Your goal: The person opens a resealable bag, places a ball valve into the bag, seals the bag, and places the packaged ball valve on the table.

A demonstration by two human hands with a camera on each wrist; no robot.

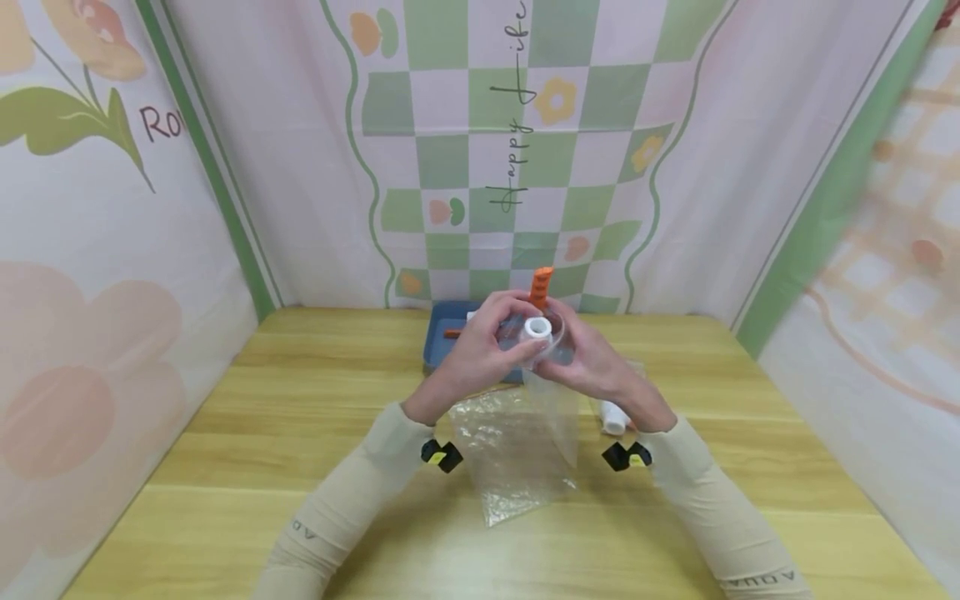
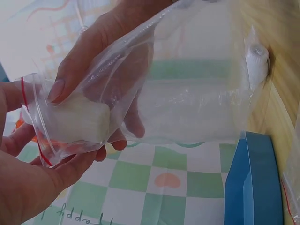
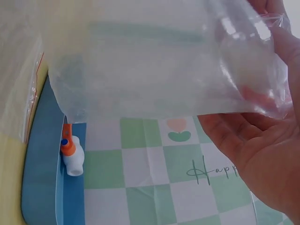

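Raised over the table, my two hands meet at the mouth of a clear zip bag (image 2: 192,110) with a red zip line. Inside the mouth is a white hollow cylinder (image 1: 528,335); its other details are blurred by plastic. A ribbed orange piece (image 1: 541,287) sticks up beyond the fingers. My left hand (image 1: 483,342) has thumb and fingers on either side of the white cylinder. My right hand (image 1: 596,365) grips the bag around its mouth, its thumb against the plastic. The rest of the bag hangs down between the wrists.
A blue tray (image 3: 40,173) stands behind the hands, holding a white bottle-shaped piece (image 3: 75,159) with an orange and blue top. Another clear bag (image 1: 502,458) lies flat on the table. To the right lies a white cylinder (image 1: 613,421) in clear plastic. Printed cloth surrounds the table.
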